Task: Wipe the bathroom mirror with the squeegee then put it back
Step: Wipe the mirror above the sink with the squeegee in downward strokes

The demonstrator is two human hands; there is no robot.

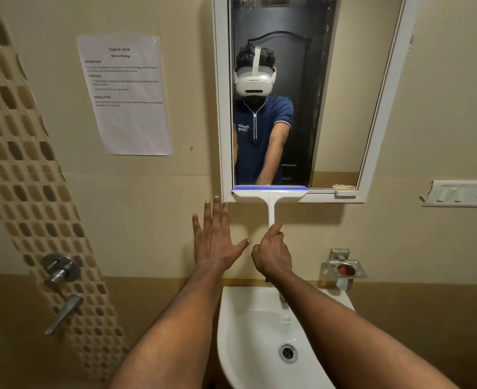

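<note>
A white squeegee (271,202) with a blue rubber blade lies with its blade along the bottom edge of the white-framed mirror (344,94), handle pointing down. My right hand (272,255) grips the lower end of the handle, index finger stretched up along it. My left hand (216,237) is flat against the wall just left of the squeegee, fingers spread, holding nothing. The mirror reflects a person with a headset and a dark door.
A white sink (248,332) with a tap sits directly below my arms. A metal soap dish (345,269) is on the wall to the right, a switch plate (459,193) farther right. A taped paper sheet (126,94) and shower valves (60,269) are on the left.
</note>
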